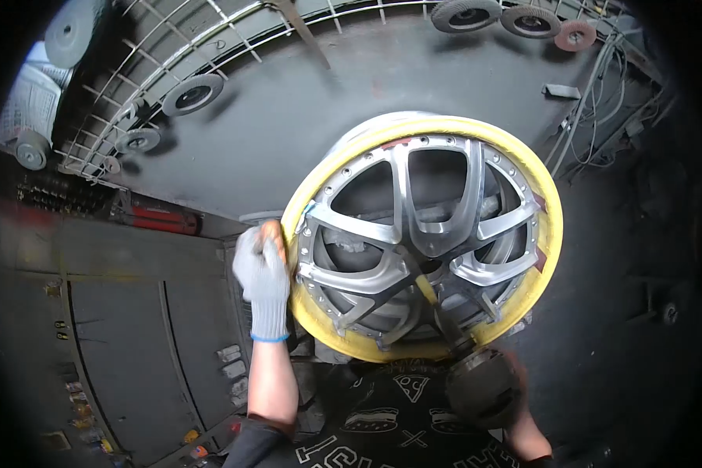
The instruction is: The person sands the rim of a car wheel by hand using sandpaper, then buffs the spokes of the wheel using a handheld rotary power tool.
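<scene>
Grasping yellow-edged wheel (437, 240) with gloved left hand (262, 264); right hand (518, 374) mostly behind power tool (483, 387); cannot tell grip.

The wheel (552, 210) is the reference. Behind it, a wire rack (338, 15) spans from far left to right. Discs (193, 95) sit along the rack behind-left; further discs (466, 15) sit behind-right. Right of these, cables (600, 101) hang behind-right of the wheel, near a small block (561, 91). The left hand (264, 273) is at the wheel's left edge. A power tool (485, 386) lies before it, front-right, its arm (444, 320) extending over the spokes (476, 226).
</scene>
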{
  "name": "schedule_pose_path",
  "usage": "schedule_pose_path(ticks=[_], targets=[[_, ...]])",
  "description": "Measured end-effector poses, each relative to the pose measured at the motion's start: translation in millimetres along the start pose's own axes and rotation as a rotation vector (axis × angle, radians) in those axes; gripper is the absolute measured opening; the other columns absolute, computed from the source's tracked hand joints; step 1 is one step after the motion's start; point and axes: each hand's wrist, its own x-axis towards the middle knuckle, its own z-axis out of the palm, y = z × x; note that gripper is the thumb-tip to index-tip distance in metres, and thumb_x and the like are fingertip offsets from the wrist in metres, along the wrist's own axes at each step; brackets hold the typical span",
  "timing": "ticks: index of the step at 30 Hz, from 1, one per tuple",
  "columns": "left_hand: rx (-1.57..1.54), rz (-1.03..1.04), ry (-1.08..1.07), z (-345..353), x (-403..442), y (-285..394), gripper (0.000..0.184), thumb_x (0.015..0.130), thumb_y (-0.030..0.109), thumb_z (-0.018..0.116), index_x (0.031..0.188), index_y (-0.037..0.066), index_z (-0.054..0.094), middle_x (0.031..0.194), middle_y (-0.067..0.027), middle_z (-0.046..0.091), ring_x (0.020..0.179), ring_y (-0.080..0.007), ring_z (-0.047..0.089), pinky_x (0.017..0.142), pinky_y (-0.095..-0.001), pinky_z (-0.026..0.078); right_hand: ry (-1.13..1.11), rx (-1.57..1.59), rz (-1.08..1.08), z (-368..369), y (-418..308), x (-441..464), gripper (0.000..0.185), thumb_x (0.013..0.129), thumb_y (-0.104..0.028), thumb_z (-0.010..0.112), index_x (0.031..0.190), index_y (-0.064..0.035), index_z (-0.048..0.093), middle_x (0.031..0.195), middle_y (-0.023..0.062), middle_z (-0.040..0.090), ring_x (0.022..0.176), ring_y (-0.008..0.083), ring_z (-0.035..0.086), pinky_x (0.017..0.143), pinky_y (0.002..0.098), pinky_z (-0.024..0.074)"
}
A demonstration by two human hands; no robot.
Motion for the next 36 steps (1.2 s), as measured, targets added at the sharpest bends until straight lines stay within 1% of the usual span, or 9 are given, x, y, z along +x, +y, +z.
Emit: schedule_pose_path(ticks=[2,5,6,7,9,26,30,34,36], targets=[[0.333,0.520,0.182,-4,-13,29,0.019,0.098,0.011,0.056,0.090,-0.002,0.067,0.080,-0.0040,0.059,0.064,-0.0069,0.051,0.057,-0.0223,0.040,-0.019,-0.013,-0.089,1,5,-1,0.099,0.051,-0.041,0.094,0.129,0.0010,0.048,0.114,0.0172,0.065,0.100,0.0329,0.068,0.087,0.0414,0.0535],[-0.298,-0.052,-0.207,-13,-78,43,0.030,0.094,0.013,0.058,0.067,0.003,0.050,0.070,-0.0009,0.051,0.060,-0.0066,0.045,0.054,-0.0242,0.037,-0.040,-0.008,-0.160,8,-4,10,0.100,0.054,-0.042,0.094,0.131,0.0015,0.045,0.114,0.0183,0.064,0.099,0.0346,0.068,0.086,0.0420,0.0536],[-0.214,-0.385,-0.639,-36,-90,60,0.028,0.092,0.020,0.061,0.074,0.000,0.060,0.076,-0.0062,0.060,0.066,-0.0114,0.056,0.061,-0.0266,0.045,-0.082,0.004,-0.186,8,-6,15,0.100,0.057,-0.042,0.093,0.132,0.0020,0.044,0.114,0.0191,0.063,0.099,0.0354,0.067,0.086,0.0425,0.0536],[-0.269,-0.304,-0.900,-17,-100,76,0.071,0.085,0.067,0.062,0.087,-0.003,0.068,0.084,-0.0134,0.068,0.081,-0.0216,0.066,0.071,-0.0337,0.051,-0.074,0.015,-0.177,10,-3,15,0.100,0.057,-0.042,0.093,0.132,0.0020,0.044,0.114,0.0191,0.063,0.099,0.0354,0.067,0.086,0.0425,0.0536],[-0.267,-0.053,-1.335,-1,-111,69,0.104,0.073,0.078,0.062,0.132,-0.008,0.053,0.129,-0.0252,0.058,0.127,-0.0364,0.052,0.109,-0.0425,0.036,-0.068,-0.006,-0.205,15,5,16,0.098,0.059,-0.042,0.092,0.132,0.0019,0.043,0.114,0.0203,0.062,0.099,0.0366,0.067,0.085,0.0435,0.0536],[-0.992,-1.023,-1.303,47,-113,107,0.104,0.077,0.055,0.076,0.151,0.000,0.028,0.143,-0.0143,0.046,0.127,-0.0198,0.051,0.107,-0.0343,0.040,0.055,0.006,-0.115,49,-25,51,0.084,0.064,-0.029,0.089,0.127,0.0037,0.045,0.104,0.0211,0.066,0.093,0.0398,0.068,0.078,0.0445,0.0559],[-1.165,-1.147,-1.457,50,-111,87,0.088,0.079,0.019,0.082,0.150,0.002,0.032,0.132,-0.0070,0.054,0.120,-0.0135,0.055,0.101,-0.0259,0.044,0.045,-0.157,-0.009,49,-40,46,0.080,0.064,-0.024,0.087,0.126,0.0052,0.045,0.102,0.0231,0.067,0.093,0.0405,0.069,0.079,0.0455,0.0563],[-1.159,-0.386,-1.493,51,-98,79,0.098,0.065,0.020,0.090,0.146,0.000,0.038,0.134,-0.0077,0.054,0.123,-0.0140,0.051,0.105,-0.0304,0.040,0.110,0.068,0.052,52,-41,37,0.089,0.052,-0.034,0.093,0.123,0.0027,0.053,0.113,0.0173,0.068,0.101,0.0293,0.068,0.092,0.0418,0.0516],[-1.357,-0.479,-1.456,57,-104,77,0.104,0.059,0.028,0.093,0.144,0.000,0.039,0.133,-0.0086,0.054,0.124,-0.0154,0.051,0.105,-0.0322,0.040,0.087,0.231,0.133,49,-45,36,0.096,0.050,-0.033,0.093,0.128,0.0043,0.052,0.119,0.0184,0.065,0.113,0.0289,0.063,0.103,0.0424,0.0442]])
